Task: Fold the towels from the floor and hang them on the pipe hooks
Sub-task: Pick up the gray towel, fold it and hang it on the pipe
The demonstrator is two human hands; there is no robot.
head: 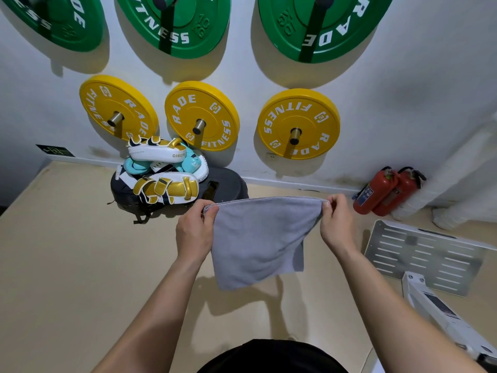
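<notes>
Grey towel (258, 243) held up in the air over the tan floor (67, 251), in front of the person, not touching the floor; left hand (195, 230) pinches the top left corner, fingers curled over the hem; right hand (336, 219) pinches the top right corner between thumb and fingers; top edge stretched fairly taut between both hands, slight sag in the middle; cloth looks doubled already, a second layer peeks out at lower right; lower edge hangs loose and skewed.

Handling, as judgement: light, soft, limp; no stiffness, drapes and swings freely; terry surface gives good grip, not slippery, not fragile; best hold is at corners or along the hem, as now; mid-cloth grabs would bunch it; next fold likely needs the corners brought together evenly or the layers will slide out of line.

Pipe hooks not identifiable in view; cannot tell where the hang spot is.

Around: yellow weight plates (201, 115) and green plates (176, 22) on wall pegs; boxing pads (164, 173) piled on a dark bag; two red fire extinguishers (387, 191) at right by the wall; slotted metal plate (427, 257) on the floor at right.
</notes>
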